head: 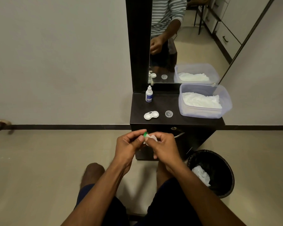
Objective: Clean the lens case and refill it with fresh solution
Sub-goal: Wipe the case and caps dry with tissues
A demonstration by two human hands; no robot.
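Lower centre: left hand (129, 141) pinches a green cap (145, 134) steady while right hand (163, 146) fingers clamp tissue (152, 138) against it for wiping; lens case (151, 115) waits open above.

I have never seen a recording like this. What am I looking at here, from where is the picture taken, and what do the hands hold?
The one picture comes from a camera worn on a person's head, looking down. No machine: two bare hands. The left hand pinches a small green cap; the right hand rubs it with a white tissue. On the dark cabinet lie an open lens case, a clear cap, a solution bottle and a tub of tissues. A bin stands on the floor.
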